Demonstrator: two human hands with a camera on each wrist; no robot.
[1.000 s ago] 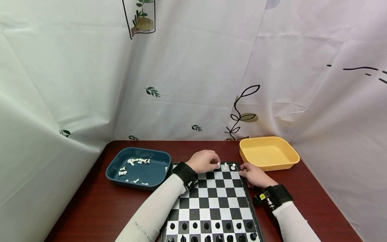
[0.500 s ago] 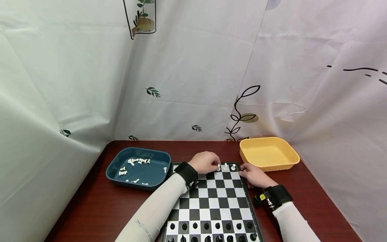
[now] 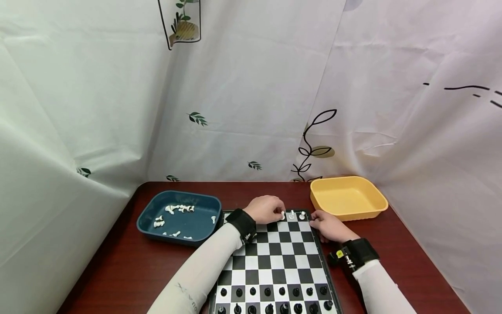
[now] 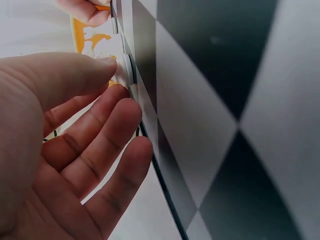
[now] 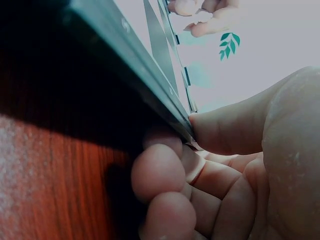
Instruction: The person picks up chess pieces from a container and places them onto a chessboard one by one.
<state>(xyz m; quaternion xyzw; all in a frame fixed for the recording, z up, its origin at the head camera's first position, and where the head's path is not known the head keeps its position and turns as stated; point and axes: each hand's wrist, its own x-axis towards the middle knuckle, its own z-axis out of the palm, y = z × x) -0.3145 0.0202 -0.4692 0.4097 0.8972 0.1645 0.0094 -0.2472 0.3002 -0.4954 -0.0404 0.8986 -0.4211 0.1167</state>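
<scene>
A black-and-white chessboard lies on the dark red table. At the board's far edge my left hand pinches a small white chess piece between thumb and fingers. The left wrist view shows that piece held against the board. Two more white pieces stand just right of it on the back row. My right hand grips the board's right edge. In the right wrist view its thumb lies on top of the board's rim and its fingers curl beneath.
A blue tray with several white pieces sits left of the board. A yellow tray with nothing in it stands at the back right. Black pieces fill the board's two nearest rows. White curtains close in behind and on both sides.
</scene>
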